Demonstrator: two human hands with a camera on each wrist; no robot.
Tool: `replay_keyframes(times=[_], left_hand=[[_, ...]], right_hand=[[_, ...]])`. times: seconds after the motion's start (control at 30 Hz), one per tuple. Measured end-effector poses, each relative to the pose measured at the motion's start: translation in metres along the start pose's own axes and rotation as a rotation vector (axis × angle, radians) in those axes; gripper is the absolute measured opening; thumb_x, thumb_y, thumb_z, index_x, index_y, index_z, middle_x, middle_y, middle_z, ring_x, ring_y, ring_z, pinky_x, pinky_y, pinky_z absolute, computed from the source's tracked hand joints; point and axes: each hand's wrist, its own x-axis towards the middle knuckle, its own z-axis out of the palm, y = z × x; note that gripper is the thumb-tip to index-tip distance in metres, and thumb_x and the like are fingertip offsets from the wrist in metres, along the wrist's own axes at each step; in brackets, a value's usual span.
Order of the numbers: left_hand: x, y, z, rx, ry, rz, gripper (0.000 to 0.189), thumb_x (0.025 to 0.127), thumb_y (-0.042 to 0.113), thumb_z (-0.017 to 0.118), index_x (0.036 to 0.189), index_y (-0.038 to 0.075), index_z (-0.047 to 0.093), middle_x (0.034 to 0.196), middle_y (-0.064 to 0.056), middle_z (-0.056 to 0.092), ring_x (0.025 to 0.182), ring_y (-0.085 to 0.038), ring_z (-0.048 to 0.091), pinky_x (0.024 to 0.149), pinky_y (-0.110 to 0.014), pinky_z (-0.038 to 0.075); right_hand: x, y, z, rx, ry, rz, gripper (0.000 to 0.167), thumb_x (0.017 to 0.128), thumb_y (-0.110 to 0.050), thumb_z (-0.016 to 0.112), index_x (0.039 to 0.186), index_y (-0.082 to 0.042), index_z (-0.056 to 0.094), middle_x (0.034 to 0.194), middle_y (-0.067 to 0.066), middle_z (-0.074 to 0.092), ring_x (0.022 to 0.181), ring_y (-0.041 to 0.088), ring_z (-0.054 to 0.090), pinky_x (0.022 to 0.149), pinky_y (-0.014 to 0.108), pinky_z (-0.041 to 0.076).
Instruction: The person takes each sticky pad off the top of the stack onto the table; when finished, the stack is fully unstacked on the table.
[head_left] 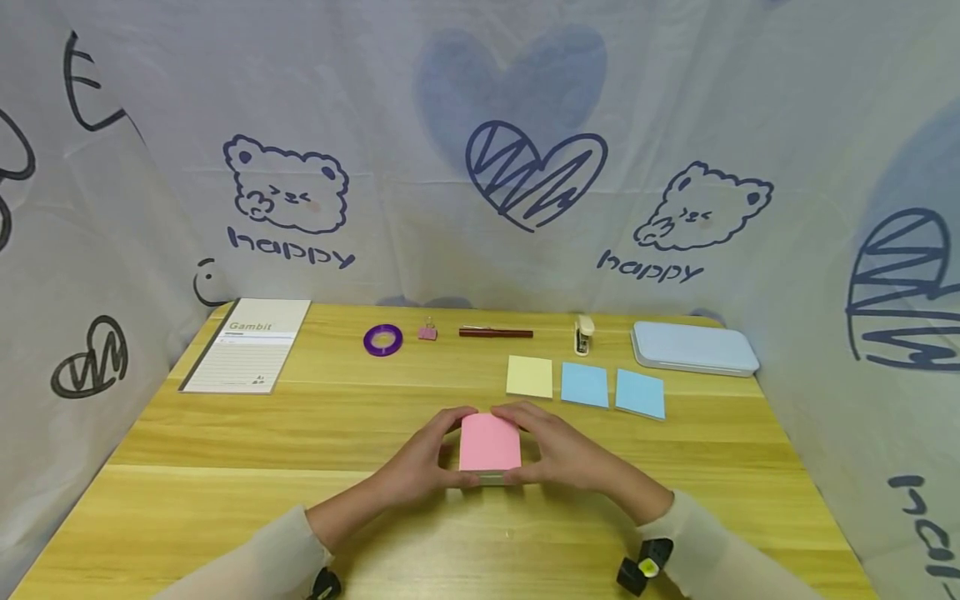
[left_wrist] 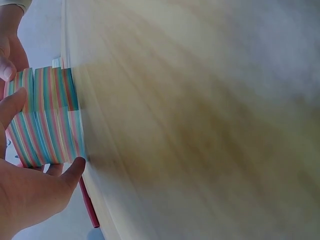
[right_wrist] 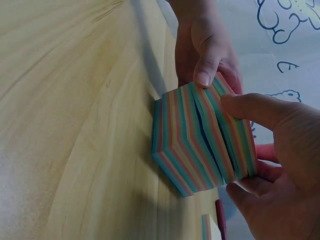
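A thick stack of sticky notes (head_left: 490, 442), pink on top, stands on the table in front of me. Its sides show many coloured stripes in both wrist views, with thin gaps between some of the pads (right_wrist: 192, 135). From the left, my left hand (head_left: 420, 458) grips it, thumb on the near side and fingers toward the far side. My right hand (head_left: 558, 446) holds it from the right in the same way, its thumb (right_wrist: 257, 107) lying against the striped near face. The far fingertips are partly hidden behind the stack.
Behind the stack lie a yellow sticky pad (head_left: 529, 377) and two blue ones (head_left: 584, 384). Farther back are a notebook (head_left: 243, 346), purple tape roll (head_left: 366, 341), pink binder clip (head_left: 427, 334), dark red pen (head_left: 495, 332), white stapler (head_left: 584, 333) and light blue case (head_left: 693, 347). A printed curtain (head_left: 405, 225) hangs behind.
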Motion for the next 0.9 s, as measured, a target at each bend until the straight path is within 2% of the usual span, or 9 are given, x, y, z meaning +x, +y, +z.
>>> replay_keyframes(times=[0.23,0.37,0.53,0.8,0.9], left_hand=[[0.000,0.001,0.001,0.020,0.004,-0.013,0.090,0.083,0.016,0.088,0.156,0.006,0.037,0.155,-0.016,0.045,0.148,-0.039,0.038,0.122,-0.061,0.028],[0.000,0.001,0.001,0.037,0.004,-0.018,0.090,0.082,0.018,0.089,0.156,0.007,0.038,0.154,-0.015,0.046,0.147,-0.039,0.038,0.123,-0.061,0.027],[0.001,0.001,0.001,0.071,0.004,-0.019,0.090,0.080,0.020,0.090,0.155,0.007,0.041,0.151,-0.013,0.048,0.146,-0.038,0.040,0.122,-0.060,0.030],[0.000,0.001,0.001,0.092,-0.002,-0.037,0.093,0.080,0.022,0.090,0.157,0.009,0.039,0.153,-0.012,0.046,0.147,-0.037,0.039,0.122,-0.059,0.031],[0.000,0.001,0.001,0.091,-0.004,-0.036,0.093,0.080,0.023,0.090,0.157,0.008,0.038,0.153,-0.012,0.046,0.147,-0.037,0.038,0.122,-0.059,0.031]], right_hand=[[-0.005,-0.001,-0.007,-0.039,0.029,-0.001,0.086,0.084,-0.030,0.087,0.155,-0.008,0.044,0.157,0.012,0.046,0.143,0.034,0.046,0.116,0.058,0.041],[-0.012,0.005,-0.016,-0.026,0.052,0.031,0.086,0.084,-0.030,0.087,0.156,-0.012,0.044,0.156,0.008,0.048,0.141,0.031,0.048,0.116,0.055,0.043],[-0.023,0.020,-0.029,0.027,0.094,0.088,0.084,0.085,-0.023,0.087,0.156,-0.009,0.043,0.153,0.007,0.048,0.139,0.030,0.050,0.116,0.049,0.044],[-0.035,0.054,-0.046,0.113,0.154,0.131,0.082,0.087,-0.016,0.085,0.156,-0.003,0.041,0.157,0.016,0.043,0.144,0.039,0.042,0.118,0.056,0.039],[-0.036,0.066,-0.046,0.094,0.160,0.159,0.082,0.087,-0.019,0.085,0.155,-0.004,0.042,0.157,0.016,0.044,0.143,0.039,0.043,0.118,0.058,0.038]])
